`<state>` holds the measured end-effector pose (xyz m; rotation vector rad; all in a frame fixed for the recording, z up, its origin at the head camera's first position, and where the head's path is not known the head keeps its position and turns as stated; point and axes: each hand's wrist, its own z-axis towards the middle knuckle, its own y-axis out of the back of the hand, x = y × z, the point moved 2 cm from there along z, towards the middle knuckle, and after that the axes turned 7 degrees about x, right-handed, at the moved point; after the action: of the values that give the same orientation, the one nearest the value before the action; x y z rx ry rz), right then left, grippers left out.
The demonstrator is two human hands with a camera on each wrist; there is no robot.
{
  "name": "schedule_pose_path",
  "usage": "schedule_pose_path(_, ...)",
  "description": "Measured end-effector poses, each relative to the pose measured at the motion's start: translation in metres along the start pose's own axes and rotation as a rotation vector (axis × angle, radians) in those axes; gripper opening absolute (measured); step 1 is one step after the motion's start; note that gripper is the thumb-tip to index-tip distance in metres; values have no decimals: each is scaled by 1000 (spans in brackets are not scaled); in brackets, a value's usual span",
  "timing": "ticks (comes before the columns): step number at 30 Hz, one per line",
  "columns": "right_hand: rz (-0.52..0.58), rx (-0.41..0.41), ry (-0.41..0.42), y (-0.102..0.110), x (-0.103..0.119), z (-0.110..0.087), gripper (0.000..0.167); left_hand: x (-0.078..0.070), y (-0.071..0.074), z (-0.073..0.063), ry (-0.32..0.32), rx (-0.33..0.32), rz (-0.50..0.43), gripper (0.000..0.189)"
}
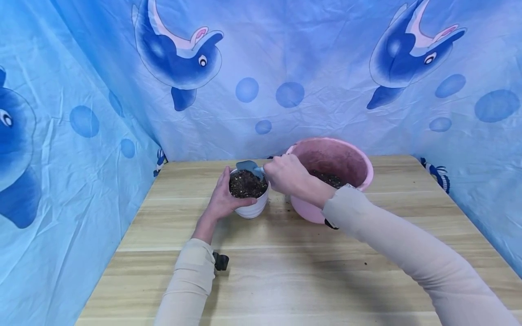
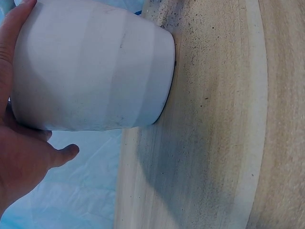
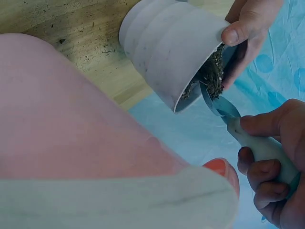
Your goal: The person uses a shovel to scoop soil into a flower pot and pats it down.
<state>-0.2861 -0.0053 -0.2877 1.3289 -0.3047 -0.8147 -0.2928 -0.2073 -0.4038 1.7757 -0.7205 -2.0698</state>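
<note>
A white flower pot (image 1: pixel 253 210) stands upright on the table, filled with dark soil (image 1: pixel 244 188) nearly to its rim. My left hand (image 1: pixel 222 199) grips the pot from its left side, thumb across the near rim; in the left wrist view its fingers lie along the pot's wall (image 2: pixel 95 67). In my right hand (image 1: pixel 287 174) is a small garden trowel, its pale handle (image 3: pixel 267 150) wrapped by curled fingers. The blue-grey trowel blade (image 1: pixel 246 167) is at the pot's far rim, and in the right wrist view its tip meets the soil (image 3: pixel 213 76).
Right of the pot stands a pink bucket (image 1: pixel 363 174) with dark soil (image 1: pixel 326 178) inside, partly behind my right forearm. Soil crumbs (image 2: pixel 193 43) are scattered on the wooden table (image 1: pixel 261 280). A blue dolphin-print cloth (image 1: pixel 261 54) hangs behind and at both sides.
</note>
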Motion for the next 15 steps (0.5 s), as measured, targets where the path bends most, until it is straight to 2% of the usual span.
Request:
schedule_pose_path(3, -67, -25, 3, 0, 0, -2, 17, 1, 0, 1, -1, -1, 3, 138)
schedule_pose_path(9, -179, -172, -10, 4, -3, -6, 9, 2, -1, 2, -25, -10, 0, 137)
schedule_pose_path(11, -162, -199, -22, 6, -5, -8, 9, 2, -1, 2, -31, -15, -2, 137)
schedule_pose_path(15, -66, -198, -57, 8, -6, -11, 12, 3, 0, 2, -27, -15, -8, 137)
